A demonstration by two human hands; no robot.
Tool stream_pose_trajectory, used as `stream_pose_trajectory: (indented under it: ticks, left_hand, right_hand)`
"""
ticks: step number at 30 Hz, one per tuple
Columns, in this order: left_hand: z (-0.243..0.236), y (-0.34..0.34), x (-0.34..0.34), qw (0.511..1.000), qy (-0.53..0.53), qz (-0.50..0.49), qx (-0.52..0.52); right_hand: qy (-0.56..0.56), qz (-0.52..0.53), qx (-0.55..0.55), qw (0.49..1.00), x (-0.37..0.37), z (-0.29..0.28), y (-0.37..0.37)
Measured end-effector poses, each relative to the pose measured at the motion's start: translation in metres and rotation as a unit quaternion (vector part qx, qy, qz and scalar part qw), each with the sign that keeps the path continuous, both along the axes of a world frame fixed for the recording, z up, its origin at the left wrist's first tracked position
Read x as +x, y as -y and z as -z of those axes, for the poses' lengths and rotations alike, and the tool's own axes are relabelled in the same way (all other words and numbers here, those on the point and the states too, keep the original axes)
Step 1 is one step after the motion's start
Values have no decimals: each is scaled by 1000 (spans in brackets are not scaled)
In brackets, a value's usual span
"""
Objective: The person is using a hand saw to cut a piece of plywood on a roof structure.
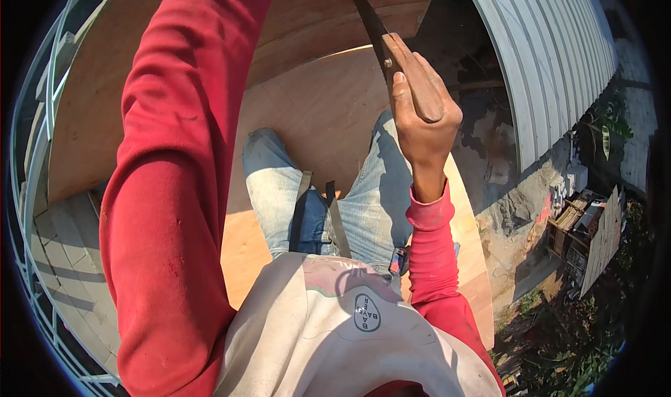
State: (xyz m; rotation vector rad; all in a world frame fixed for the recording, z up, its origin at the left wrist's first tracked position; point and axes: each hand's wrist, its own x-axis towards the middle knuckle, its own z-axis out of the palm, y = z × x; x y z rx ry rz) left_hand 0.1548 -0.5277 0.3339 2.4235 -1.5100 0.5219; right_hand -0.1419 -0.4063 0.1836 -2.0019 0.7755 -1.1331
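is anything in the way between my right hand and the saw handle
Nothing visible is: the right hand is closed directly around the wooden saw handle. The dark blade extends ahead toward the brown wooden panel, with nothing seen between; whether they touch can't be told.

Sunlit ribbed grey roofing, green plants, pale floor.

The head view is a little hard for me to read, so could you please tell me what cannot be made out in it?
In the head view:
Left hand: out of frame; the red cloth left sleeve runs off the upper edge.
Far end of the dark flat blade: cut off by the same edge.
Some fingers of the right hand: hidden behind the brown wooden handle.
Items in the brown wooden crate: too small.
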Motion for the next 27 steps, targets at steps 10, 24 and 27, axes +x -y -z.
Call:
stream_pose_trajectory:
  ticks: [10,24,27]
  left_hand:
    - [8,-3,6,1000,1,0,10]
    - [8,4,-3,1000,-6,-6,25]
    - [5,-4,8,1000,6,-10,16]
  right_hand:
    - [-88,-19,-8,996,-20,9,-32]
    - [-162,90,109,977,86,54,56]
    - [25,50,-79,995,48,85,19]
